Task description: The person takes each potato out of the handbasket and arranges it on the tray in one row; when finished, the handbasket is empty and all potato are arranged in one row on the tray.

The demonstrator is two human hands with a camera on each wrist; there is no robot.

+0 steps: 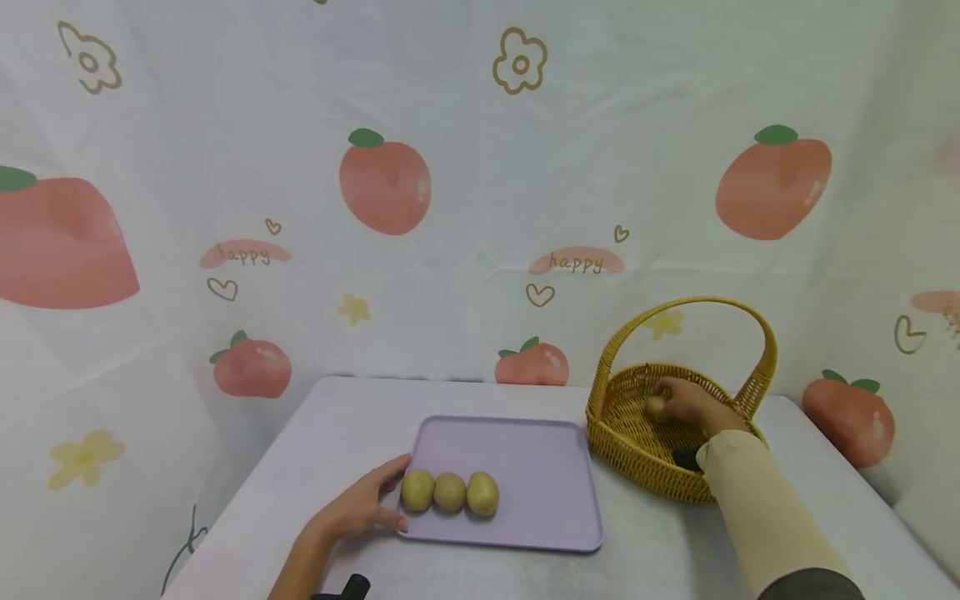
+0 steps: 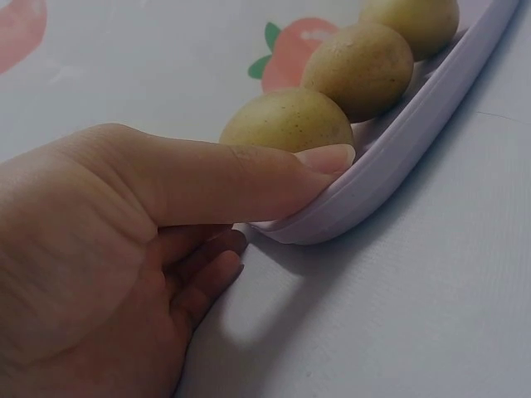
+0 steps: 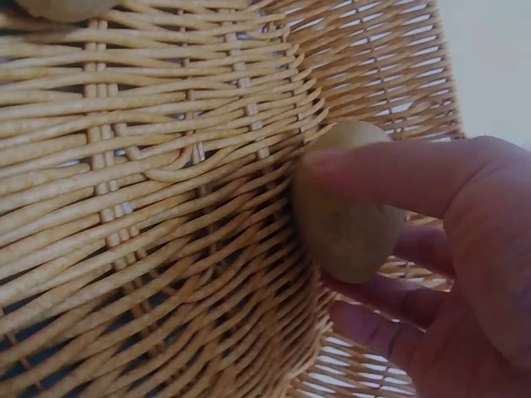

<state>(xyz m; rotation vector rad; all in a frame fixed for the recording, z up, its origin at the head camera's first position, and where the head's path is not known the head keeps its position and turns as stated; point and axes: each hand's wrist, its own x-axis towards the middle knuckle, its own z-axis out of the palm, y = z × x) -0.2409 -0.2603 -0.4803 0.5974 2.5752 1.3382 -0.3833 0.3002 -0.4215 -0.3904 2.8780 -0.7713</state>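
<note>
In the head view my left hand [image 1: 363, 504] lies at the left side of a lilac tray [image 1: 536, 479], thumb and index finger spread apart along its edge. The left wrist view has the thumb straight across the tray's rim [image 2: 398, 162], beside the nearest potato [image 2: 286, 120]. Three potatoes stand in a row on the tray, the middle one [image 1: 450, 492] browner than its neighbours. Inside a wicker basket [image 1: 637, 467] on the right, my right hand [image 1: 692, 402] grips a potato [image 3: 348, 211] between thumb and fingers, against the woven wall.
Another potato [image 3: 66, 7] shows partly in the basket at the right wrist view's top edge. The basket's tall arched handle [image 1: 693, 302] rises above the right hand. A white table [image 1: 360, 408] carries tray and basket, with a fruit-printed cloth [image 1: 465, 317] hanging behind.
</note>
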